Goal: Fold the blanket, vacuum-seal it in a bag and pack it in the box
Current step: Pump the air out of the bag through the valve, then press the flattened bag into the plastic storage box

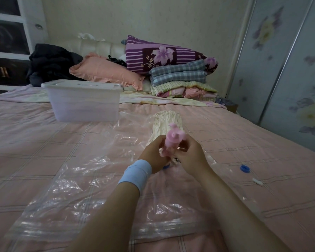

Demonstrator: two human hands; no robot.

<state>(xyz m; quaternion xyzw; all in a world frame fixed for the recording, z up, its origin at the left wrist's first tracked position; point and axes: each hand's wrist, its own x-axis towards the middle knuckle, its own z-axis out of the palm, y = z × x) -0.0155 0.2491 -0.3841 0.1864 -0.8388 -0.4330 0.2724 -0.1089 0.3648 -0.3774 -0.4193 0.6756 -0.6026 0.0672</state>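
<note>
A clear plastic vacuum bag (76, 193) lies flat on the pink bed. Inside its far end sits a cream ribbed blanket (164, 124), folded small. Both hands hold a pink hand pump (172, 140) upright over the bag's blue valve (166, 167), which is mostly hidden beneath them. My left hand (154, 153), with a light blue wristband, grips the pump's lower body. My right hand (189, 154) grips it from the right side. A translucent plastic box (84, 104) with its lid on stands on the bed beyond the bag, to the left.
A blue valve cap (245, 168) and a small white clip (257, 182) lie on the bed to the right. Pillows and a stack of folded bedding (180, 80) sit at the head of the bed. A wardrobe (289, 70) stands on the right.
</note>
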